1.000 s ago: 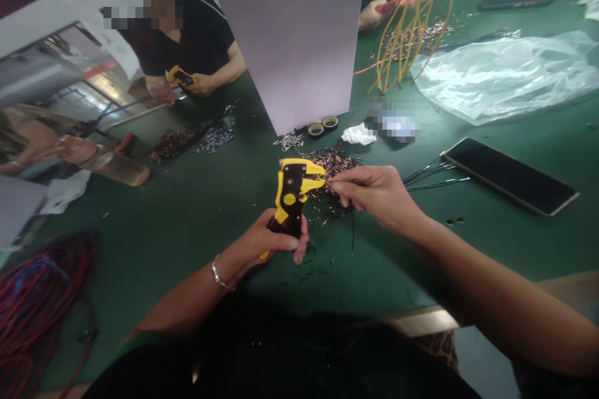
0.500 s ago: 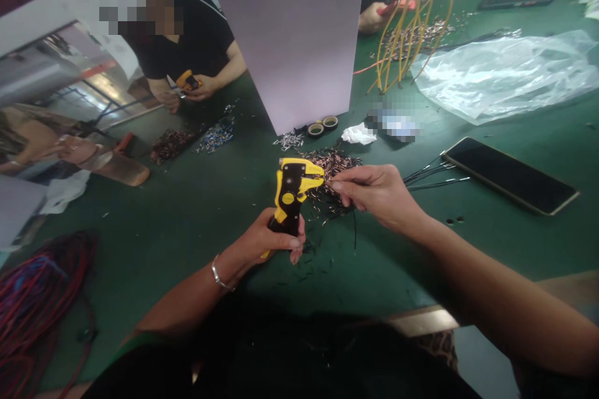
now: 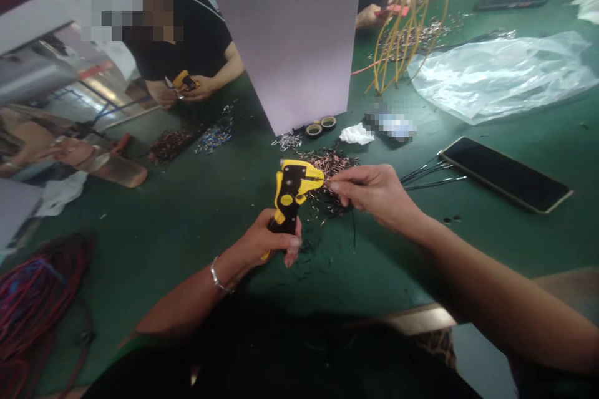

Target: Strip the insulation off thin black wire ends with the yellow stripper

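Observation:
My left hand (image 3: 279, 240) is wrapped round the handle of a yellow and black wire stripper (image 3: 291, 190), whose jaws point right and are closed together. At the tip of those jaws, my right hand (image 3: 362, 187) pinches a thin dark piece of wire, mostly hidden by the fingers. Behind and below the jaws lies a pile of short black wires with copper-coloured ends (image 3: 331, 161). Small dark scraps are scattered on the green table (image 3: 224, 199) beside my left hand.
A phone (image 3: 505, 174) lies at the right beside several black wires (image 3: 423, 176). Behind the pile are tape rolls (image 3: 321, 127), white tissue (image 3: 357, 134) and an upright panel (image 3: 304, 43). Red cables (image 3: 37, 299) lie at left. A person's hands (image 3: 196, 86) hold a yellow tool across the table.
The stripper's jaws, slightly apart before, are now closed at the wire. Both hands stay in nearly the same place, and the whole view has shifted slightly.

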`<state>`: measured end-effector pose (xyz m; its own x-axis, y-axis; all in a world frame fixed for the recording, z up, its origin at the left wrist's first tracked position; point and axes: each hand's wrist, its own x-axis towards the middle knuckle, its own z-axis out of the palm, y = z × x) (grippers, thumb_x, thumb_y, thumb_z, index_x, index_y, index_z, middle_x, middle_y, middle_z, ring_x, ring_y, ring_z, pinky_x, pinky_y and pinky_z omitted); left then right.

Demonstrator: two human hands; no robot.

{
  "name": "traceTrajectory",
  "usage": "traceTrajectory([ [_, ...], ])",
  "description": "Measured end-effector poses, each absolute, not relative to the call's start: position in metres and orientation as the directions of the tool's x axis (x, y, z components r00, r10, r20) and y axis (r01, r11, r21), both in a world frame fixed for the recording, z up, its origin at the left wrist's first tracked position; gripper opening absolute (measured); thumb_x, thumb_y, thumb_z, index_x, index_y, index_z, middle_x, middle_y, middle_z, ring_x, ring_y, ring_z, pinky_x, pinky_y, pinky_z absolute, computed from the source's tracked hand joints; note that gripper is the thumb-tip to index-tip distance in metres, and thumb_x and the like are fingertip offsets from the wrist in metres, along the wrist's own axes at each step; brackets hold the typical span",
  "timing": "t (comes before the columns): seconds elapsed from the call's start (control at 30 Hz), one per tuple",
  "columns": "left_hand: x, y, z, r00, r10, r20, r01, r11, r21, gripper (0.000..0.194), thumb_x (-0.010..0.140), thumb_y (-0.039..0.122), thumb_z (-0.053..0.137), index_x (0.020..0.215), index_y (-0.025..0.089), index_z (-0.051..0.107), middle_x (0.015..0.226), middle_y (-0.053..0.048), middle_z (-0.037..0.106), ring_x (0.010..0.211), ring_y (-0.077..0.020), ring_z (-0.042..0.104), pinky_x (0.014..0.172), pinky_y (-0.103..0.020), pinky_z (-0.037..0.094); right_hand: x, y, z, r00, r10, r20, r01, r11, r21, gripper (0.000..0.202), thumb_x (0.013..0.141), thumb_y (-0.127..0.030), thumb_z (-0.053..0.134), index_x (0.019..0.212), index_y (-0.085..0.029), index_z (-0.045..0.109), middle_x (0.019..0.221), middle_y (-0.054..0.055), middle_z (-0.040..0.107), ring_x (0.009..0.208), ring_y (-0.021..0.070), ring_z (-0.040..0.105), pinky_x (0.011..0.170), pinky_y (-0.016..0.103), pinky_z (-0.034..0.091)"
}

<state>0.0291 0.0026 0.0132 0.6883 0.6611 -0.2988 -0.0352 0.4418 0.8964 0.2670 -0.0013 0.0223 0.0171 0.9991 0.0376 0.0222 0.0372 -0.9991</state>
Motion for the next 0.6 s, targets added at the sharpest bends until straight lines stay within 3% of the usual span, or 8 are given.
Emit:
traceTrajectory([
  [0.33, 0.0319, -0.0017, 0.0096, 0.661, 0.709, -0.245, -0.148, 0.443, 0.884, 0.019, 0.073, 0.017, 0.077, 0.068, 0.015, 0.059, 0.040, 0.007, 0.052, 0.029, -0.0066, 0.044, 0.034, -0.018, 0.041, 0.2680, -0.0001, 0.0193, -0.001, 1.000, 0.015, 0.009, 0.015, -1.000, 0.013, 0.073, -0.029, 0.074, 0.073, -0.016, 0.077, 0.053, 0.001, 0.063, 0.043, 0.0070, 0.041, 0.042, 0.027, 0.031],
  [0.6, 0.0318, 0.0022, 0.0101, 0.690, 0.682, -0.243, -0.154, 0.466, 0.871, 0.014, 0.070, 0.015, 0.075, 0.078, 0.013, 0.064, 0.051, 0.002, 0.059, 0.041, -0.0115, 0.055, 0.043, -0.025, 0.050, 0.2695, 0.0020, 0.0154, 0.000, 1.000, 0.018, 0.013, 0.018, -1.000, 0.015, 0.073, -0.031, 0.073, 0.072, -0.016, 0.077, 0.054, 0.002, 0.064, 0.042, 0.0068, 0.041, 0.042, 0.027, 0.030],
])
